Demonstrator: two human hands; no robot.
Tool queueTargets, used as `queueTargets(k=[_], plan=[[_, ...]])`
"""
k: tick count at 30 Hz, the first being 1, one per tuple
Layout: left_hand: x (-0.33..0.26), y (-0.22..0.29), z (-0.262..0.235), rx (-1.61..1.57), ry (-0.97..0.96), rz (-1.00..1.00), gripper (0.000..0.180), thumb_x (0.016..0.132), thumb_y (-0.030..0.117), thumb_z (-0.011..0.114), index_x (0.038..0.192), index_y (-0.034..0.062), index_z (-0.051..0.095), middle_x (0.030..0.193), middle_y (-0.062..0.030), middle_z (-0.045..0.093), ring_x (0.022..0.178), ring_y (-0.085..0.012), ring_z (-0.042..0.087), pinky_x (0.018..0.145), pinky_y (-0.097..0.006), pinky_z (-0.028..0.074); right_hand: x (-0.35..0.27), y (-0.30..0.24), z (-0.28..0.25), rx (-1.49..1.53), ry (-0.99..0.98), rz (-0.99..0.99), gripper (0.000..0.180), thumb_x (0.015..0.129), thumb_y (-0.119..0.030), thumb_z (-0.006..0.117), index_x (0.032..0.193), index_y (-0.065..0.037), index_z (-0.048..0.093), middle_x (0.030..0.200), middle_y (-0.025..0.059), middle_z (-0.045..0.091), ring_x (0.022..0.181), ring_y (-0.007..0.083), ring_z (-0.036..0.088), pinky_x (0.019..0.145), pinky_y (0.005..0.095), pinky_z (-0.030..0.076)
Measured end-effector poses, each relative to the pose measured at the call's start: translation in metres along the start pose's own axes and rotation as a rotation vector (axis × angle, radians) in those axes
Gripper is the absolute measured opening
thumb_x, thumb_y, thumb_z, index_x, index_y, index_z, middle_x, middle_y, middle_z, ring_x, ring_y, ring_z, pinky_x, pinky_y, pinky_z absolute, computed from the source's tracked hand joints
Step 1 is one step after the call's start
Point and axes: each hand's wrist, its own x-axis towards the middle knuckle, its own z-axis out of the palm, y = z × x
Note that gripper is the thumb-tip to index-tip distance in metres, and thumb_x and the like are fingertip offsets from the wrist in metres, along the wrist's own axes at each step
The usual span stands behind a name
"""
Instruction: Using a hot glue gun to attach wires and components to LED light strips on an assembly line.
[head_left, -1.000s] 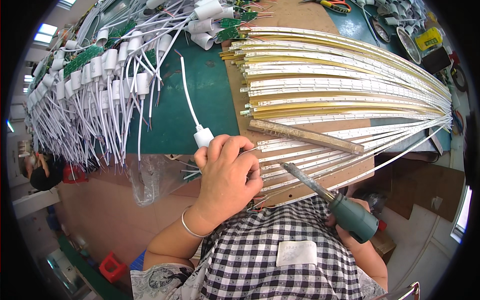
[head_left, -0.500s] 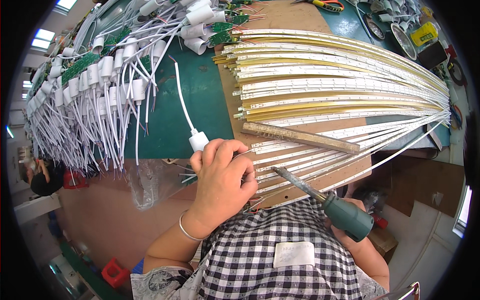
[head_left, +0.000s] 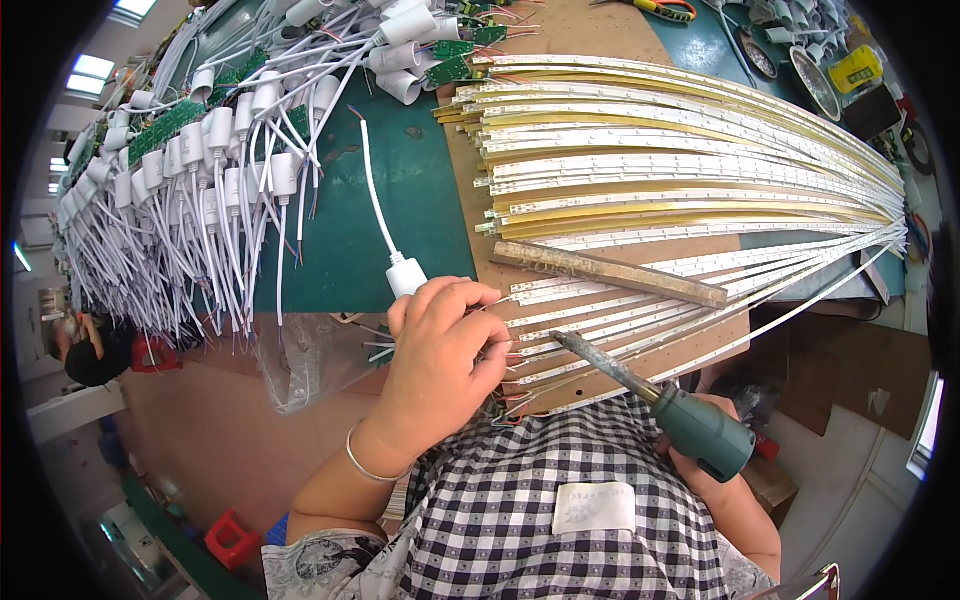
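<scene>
Her left hand (head_left: 440,350) is curled nearly shut around a white plastic connector (head_left: 406,276) on a smooth white cable (head_left: 375,200), at the near edge of the green mat (head_left: 420,190). The right hand (head_left: 712,478) grips the green handle of a soldering iron (head_left: 650,395), its dark metal tip over the thin, pale LED strips (head_left: 620,320) fanned across the brown board (head_left: 590,30).

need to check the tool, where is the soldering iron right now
In the head view the soldering iron is low on the right, its green handle in the right hand, tip aimed at the light strips beside the left hand.
</scene>
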Motion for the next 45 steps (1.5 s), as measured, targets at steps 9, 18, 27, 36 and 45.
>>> queueTargets(k=[9,18,27,36,45], plan=[[-0.001,0.001,0.003,0.044,0.036,0.001,0.01,0.074,0.009,0.073,0.08,0.0117,0.066,0.114,-0.0023,0.062,0.118,-0.0267,0.05,0.097,-0.042,0.028,0.0,0.003,0.001,0.023,0.015,0.012,0.032,0.078,-0.012,0.074,0.109,-0.002,0.068,0.113,0.0151,0.064,0.097,0.0294,0.066,0.083,0.0377,0.053],[0.01,0.004,0.003,0.083,0.042,0.03,0.011,0.071,0.009,0.072,0.073,0.0139,0.063,0.106,0.0031,0.06,0.108,-0.0213,0.05,0.089,-0.043,0.027,-0.004,0.007,0.003,0.019,0.041,0.027,0.033,0.079,-0.01,0.073,0.11,-0.002,0.064,0.11,0.0146,0.064,0.092,0.0276,0.066,0.08,0.037,0.053],[0.01,0.005,0.003,0.097,0.046,0.035,0.011,0.071,0.009,0.073,0.074,0.0148,0.064,0.106,0.0051,0.06,0.108,-0.0204,0.05,0.089,-0.043,0.026,-0.002,0.012,-0.001,-0.124,-0.04,-0.127,0.045,0.089,-0.008,0.061,0.126,0.003,0.037,0.097,0.0141,0.062,0.069,0.0188,0.065,0.066,0.032,0.054],[0.01,0.001,0.004,0.094,0.023,0.118,0.011,0.069,0.005,0.07,0.076,0.0131,0.066,0.108,0.0004,0.062,0.108,-0.0238,0.055,0.092,-0.043,0.028,0.003,0.01,-0.002,-0.137,-0.025,-0.179,0.044,0.09,-0.008,0.06,0.126,0.004,0.037,0.095,0.0134,0.062,0.068,0.0185,0.065,0.066,0.0315,0.054],[0.009,-0.002,0.008,0.02,0.041,0.152,0.013,0.069,0.003,0.071,0.077,0.0086,0.063,0.108,-0.0033,0.059,0.108,-0.0275,0.054,0.093,-0.044,0.038,0.006,0.009,-0.002,-0.107,-0.028,-0.199,0.042,0.089,-0.012,0.063,0.123,0.004,0.044,0.098,0.0131,0.064,0.072,0.0197,0.066,0.07,0.0321,0.054]])
